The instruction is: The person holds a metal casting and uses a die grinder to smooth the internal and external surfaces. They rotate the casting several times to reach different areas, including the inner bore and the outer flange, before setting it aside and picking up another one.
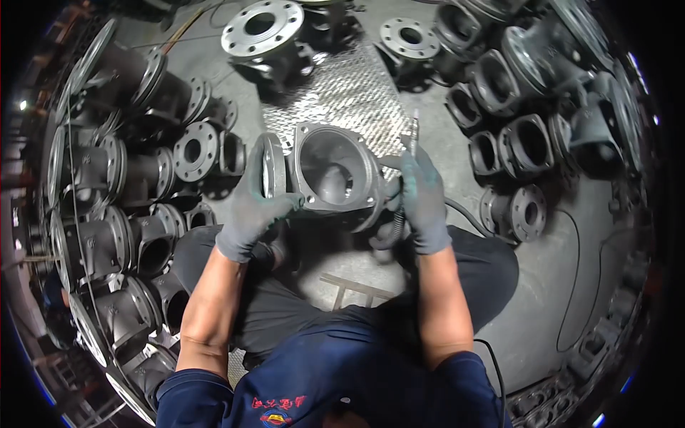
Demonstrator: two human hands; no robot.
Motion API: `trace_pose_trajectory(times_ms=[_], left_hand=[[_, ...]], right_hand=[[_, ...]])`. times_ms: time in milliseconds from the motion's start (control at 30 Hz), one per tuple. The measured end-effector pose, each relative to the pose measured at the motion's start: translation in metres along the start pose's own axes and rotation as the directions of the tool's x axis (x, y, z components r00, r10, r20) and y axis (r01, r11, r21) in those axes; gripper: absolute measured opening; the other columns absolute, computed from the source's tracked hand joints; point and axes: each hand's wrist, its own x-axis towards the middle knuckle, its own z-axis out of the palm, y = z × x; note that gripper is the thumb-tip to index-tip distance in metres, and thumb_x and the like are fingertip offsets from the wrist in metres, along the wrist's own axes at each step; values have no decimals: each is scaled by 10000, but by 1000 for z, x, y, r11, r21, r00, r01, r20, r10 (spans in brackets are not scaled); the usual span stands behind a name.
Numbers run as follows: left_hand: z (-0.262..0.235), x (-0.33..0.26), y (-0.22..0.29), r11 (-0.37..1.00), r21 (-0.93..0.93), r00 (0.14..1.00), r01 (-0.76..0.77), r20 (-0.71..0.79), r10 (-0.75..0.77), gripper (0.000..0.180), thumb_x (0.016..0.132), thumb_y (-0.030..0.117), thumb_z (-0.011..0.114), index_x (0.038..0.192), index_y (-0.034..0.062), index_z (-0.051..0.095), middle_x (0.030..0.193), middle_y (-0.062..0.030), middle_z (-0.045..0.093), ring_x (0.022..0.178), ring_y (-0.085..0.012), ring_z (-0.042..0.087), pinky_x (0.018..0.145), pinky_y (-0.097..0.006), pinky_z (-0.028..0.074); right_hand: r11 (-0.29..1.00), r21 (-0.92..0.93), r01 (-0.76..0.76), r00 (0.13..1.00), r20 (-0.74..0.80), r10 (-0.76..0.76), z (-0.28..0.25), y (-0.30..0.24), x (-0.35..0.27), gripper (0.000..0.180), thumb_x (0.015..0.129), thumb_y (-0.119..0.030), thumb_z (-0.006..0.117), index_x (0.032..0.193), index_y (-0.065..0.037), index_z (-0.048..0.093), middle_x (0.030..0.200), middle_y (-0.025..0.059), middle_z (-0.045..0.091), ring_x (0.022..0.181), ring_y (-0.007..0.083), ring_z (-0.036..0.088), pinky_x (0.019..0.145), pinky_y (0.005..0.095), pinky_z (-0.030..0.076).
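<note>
A grey cast-metal valve body (307, 192) is in front of me, between my knees, its square-flanged opening tilted up toward me. Inside the bore a rounded bulge shows. My left hand (250, 210), in a grey glove, grips the casting at its round left flange (275, 167), the thumb stretched toward the square flange's near corner. On the casting's right side, my gloved right hand (424, 196) is closed around a slim air-powered hand tool (414, 135). Its narrow metal end points away from me, and a ribbed hose (398, 225) hangs below the hand. The fingers' far sides are hidden.
Beyond the casting lies a shiny textured metal plate (349, 85). Flanged castings (260, 32) stand at its far end. More are stacked along the left (107, 171) and the right (528, 146). A dark cable (574, 285) runs over the right floor; a small metal frame (353, 287) lies between my legs.
</note>
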Motion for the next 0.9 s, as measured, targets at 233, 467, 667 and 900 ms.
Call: trace_pose_trajectory(times_ms=[233,467,667,900], left_hand=[[-37,-40,-24,990,-102,991,102,95,-93,1357,754,-11,864,1764,-59,-41,1795,-220,219,1544,-228,324,1220,-359,343],[-47,-54,-43,997,2,992,72,105,-71,1356,756,-63,811,1798,46,-50,1819,-179,243,1271,-149,598,903,-273,591],[-27,-58,-44,987,90,985,-130,122,119,1399,770,-3,842,1777,21,-130,1826,-181,207,1596,-210,337,1250,-335,377],[-8,-60,-35,994,69,984,-89,161,77,1397,781,41,865,1768,-9,-122,1807,-212,223,1593,-217,341,1240,-353,404]], right_hand=[[994,51,-98,990,107,92,16,29,-6,597,1141,-158,478,1708,-2,379,1326,161,754,823,121,750,593,230,550],[999,11,-48,996,78,47,27,41,-4,590,1116,-103,509,1687,12,416,1290,146,743,855,116,720,610,236,545],[999,-42,32,999,16,-31,18,56,6,558,1103,-92,513,1646,30,465,1242,139,776,840,115,731,609,248,549],[996,46,-74,997,6,73,5,62,4,549,1090,-44,501,1632,35,461,1342,174,761,919,139,766,655,249,583]])
